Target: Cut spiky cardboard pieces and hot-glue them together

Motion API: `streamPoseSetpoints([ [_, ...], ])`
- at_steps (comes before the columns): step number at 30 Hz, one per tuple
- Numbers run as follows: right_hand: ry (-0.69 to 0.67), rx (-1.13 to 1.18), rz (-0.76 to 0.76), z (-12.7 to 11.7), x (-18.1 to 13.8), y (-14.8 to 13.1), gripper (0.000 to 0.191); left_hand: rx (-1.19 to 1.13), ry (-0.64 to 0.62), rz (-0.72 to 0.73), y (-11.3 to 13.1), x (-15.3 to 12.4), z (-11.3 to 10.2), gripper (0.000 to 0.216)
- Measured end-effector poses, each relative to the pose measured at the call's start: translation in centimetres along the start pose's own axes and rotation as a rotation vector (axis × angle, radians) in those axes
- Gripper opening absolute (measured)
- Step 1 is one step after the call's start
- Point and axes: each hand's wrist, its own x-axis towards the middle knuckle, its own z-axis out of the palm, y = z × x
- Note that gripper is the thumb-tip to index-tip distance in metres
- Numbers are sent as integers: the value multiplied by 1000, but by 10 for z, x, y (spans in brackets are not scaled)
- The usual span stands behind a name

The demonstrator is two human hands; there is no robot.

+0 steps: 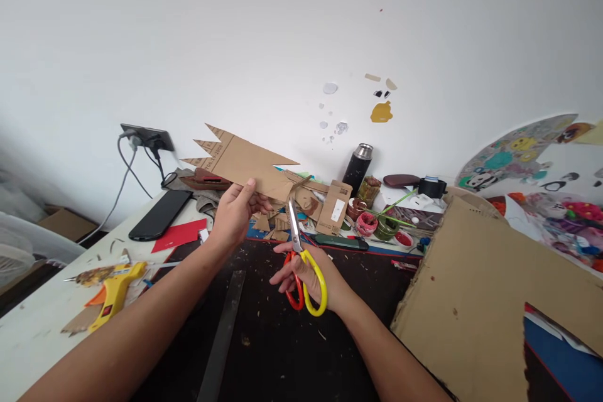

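A cluttered desk (pixel 28 333) stands against a white wall (pixel 211 31). Above and left of the scissors (pixel 296 244), the left hand (pixel 234 212) pinches jagged cardboard (pixel 240 160); the right hand (pixel 330 271) holds the scissors, tips near the cardboard's lower corner. Steady cardboard and slow, deep bites should cut cleanest.

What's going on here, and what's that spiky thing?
A person's left hand holds up a spiky piece of cardboard. The right hand holds scissors with red and yellow handles, the blades up by the cardboard's lower edge. Cardboard scraps lie beyond the hands.
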Motion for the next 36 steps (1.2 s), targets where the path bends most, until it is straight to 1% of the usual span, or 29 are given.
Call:
streamPoseSetpoints([
  [4,-49,-34,-13,-3,-2,4,102,-11,21,35,1,5,-4,49],
  [6,-57,-48,-18,-4,-2,5,106,-16,23,43,3,6,-5,50],
  [9,-98,-60,-33,-4,-3,4,109,-11,12,36,4,7,-5,51],
  [11,-122,-74,-48,-3,-4,1,107,-11,2,26,5,7,-4,53],
  [13,-83,-100,-52,0,-6,-2,100,-13,-6,12,6,7,-4,53],
  [17,71,-163,-45,4,-10,-6,83,13,-20,18,7,6,-5,49],
  [19,98,-187,-42,6,-11,-7,79,32,-27,33,8,5,-5,47],
  [27,114,-271,-75,12,-15,-10,67,133,-86,39,13,-4,1,45],
  [32,116,-318,-82,13,-14,-10,64,195,-130,53,13,-11,7,45],
  [36,133,-334,-78,13,-15,-10,63,225,-142,38,13,-14,8,44],
])
